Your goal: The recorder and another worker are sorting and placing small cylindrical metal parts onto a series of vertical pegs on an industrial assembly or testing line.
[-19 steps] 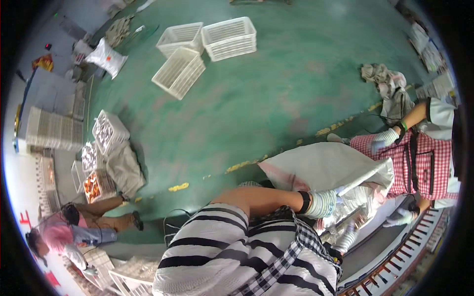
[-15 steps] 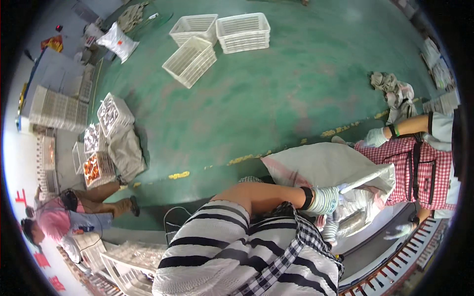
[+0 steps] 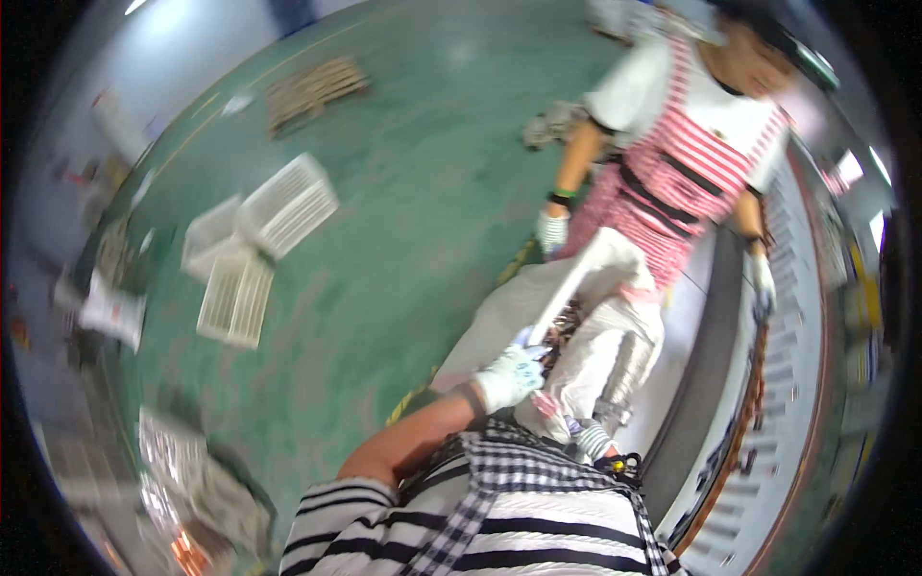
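A large white woven sack [image 3: 511, 309] stands in front of me with its mouth spread. My left hand [image 3: 511, 373], in a pale knit glove, is closed around the sack's rim on the left. Close to my apron, my right hand [image 3: 593, 438] wears a striped glove and grips the near edge of the sack; its fingers are partly hidden. Dark, shiny small pieces [image 3: 563, 331] show inside the mouth, too blurred to name. A crinkled clear plastic bundle [image 3: 626, 370] lies along the sack's right side.
Facing me across the sack is a co-worker [image 3: 663, 182] in a red checked apron and gloves. Along the right runs a long machine bed [image 3: 783, 374] with a slotted edge. White plastic crates [image 3: 288, 206] sit on the green floor at left, and a wooden pallet [image 3: 315, 88] lies farther back.
My view has swung right and up, so the co-worker's upper body now shows. The co-worker stands upright, arms lowered. My left hand still holds the sack's rim.
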Action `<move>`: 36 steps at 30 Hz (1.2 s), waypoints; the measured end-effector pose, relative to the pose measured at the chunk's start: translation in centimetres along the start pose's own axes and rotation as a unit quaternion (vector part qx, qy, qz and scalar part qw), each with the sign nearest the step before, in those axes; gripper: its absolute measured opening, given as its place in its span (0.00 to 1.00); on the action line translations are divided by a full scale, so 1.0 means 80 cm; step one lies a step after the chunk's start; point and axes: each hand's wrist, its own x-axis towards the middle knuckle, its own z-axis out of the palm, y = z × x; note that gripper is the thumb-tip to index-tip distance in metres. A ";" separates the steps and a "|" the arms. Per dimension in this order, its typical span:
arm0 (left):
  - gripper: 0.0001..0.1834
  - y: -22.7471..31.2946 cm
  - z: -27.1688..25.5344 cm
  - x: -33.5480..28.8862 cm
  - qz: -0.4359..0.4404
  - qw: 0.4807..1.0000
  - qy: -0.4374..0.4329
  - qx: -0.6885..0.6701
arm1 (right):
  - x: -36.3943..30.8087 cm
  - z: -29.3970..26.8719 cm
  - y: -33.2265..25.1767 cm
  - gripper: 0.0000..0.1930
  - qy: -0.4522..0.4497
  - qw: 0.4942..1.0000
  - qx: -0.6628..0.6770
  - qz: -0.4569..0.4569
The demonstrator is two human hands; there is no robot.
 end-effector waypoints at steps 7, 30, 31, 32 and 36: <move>0.07 0.003 -0.030 0.013 0.056 0.994 0.065 -0.067 | -0.124 -0.103 -0.108 0.15 0.429 0.844 0.295 0.128; 0.20 -0.029 -0.007 -0.006 0.136 0.988 0.072 -0.004 | -0.312 -0.430 0.031 0.14 0.922 0.344 0.178 0.009; 0.20 -0.026 -0.015 -0.008 0.133 0.989 0.067 -0.004 | -0.314 -0.422 -0.017 0.14 0.901 0.329 0.273 -0.076; 0.16 -0.012 -0.027 0.001 0.157 0.983 0.097 0.009 | -0.316 -0.398 -0.028 0.15 0.932 0.305 0.192 0.027; 0.34 -0.011 -0.004 0.027 0.044 0.992 -0.119 -0.025 | -0.301 -0.294 0.017 0.23 0.967 0.135 0.094 0.192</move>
